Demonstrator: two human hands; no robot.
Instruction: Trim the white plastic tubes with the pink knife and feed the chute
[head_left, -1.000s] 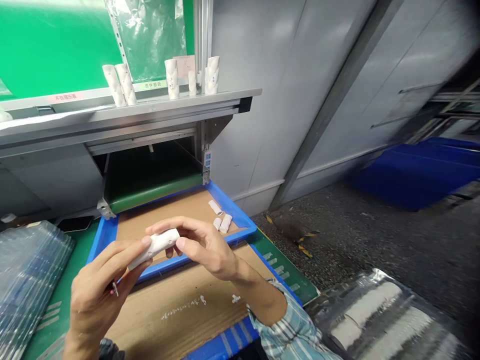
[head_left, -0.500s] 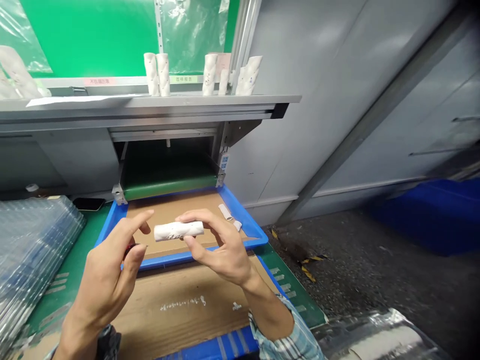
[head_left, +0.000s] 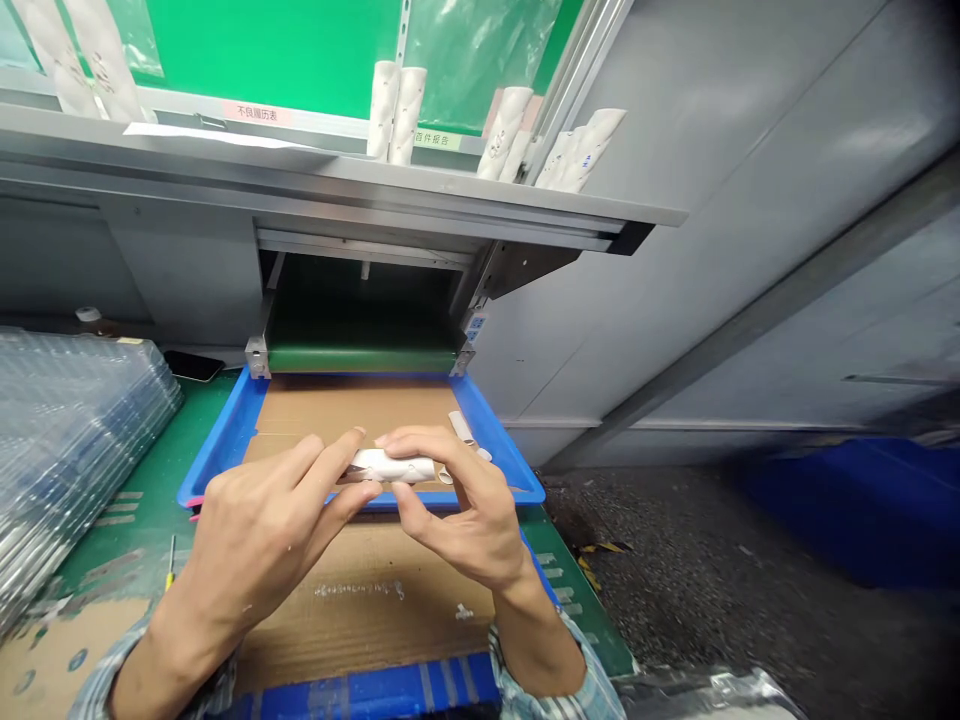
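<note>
My right hand grips a short white tube with small dark marks, fingers above and thumb below, held level over the blue tray. At the tube's left end, my left hand is closed around a slim tool, of which a dark pointed tip shows against the tube. Its body is hidden by my fingers, and I cannot tell its kind. Two pink ends stick out behind the left hand, perhaps part of that tool. A few more white tubes lie at the tray's right side.
Beyond the tray is a green conveyor belt under a metal shelf with several upright white tubes. On the left are stacked clear plastic trays, a phone and a yellow-handled screwdriver. A grey wall stands right.
My left hand has come right and closed in on the tube's left end, from being apart from it. The tube has shifted slightly right in my right hand. The view has tilted.
</note>
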